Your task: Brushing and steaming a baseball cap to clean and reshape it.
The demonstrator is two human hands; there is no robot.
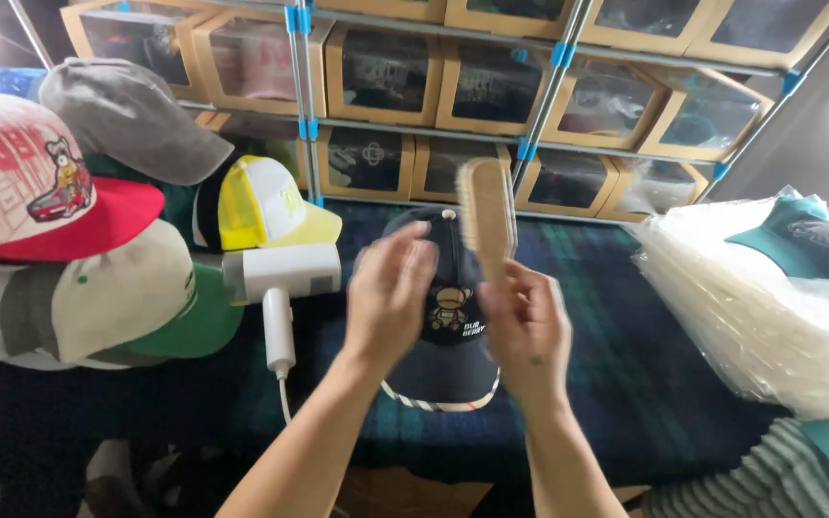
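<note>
A dark navy cap (448,360) with a small bear figure on its front lies on a dark plaid cloth (626,355), brim toward me. My right hand (527,331) holds a wooden brush (486,211) upright by its handle, above the cap's right side. My left hand (388,293) hovers over the cap's left side with fingers apart, blurred and holding nothing.
A white handheld steamer (280,278) lies left of the cap. Several caps are stacked at the left, a red-brimmed one (40,192) on top. A pile of clear plastic bags (750,317) with a teal cap sits at the right. Shelves of windowed cardboard boxes (386,77) line the back.
</note>
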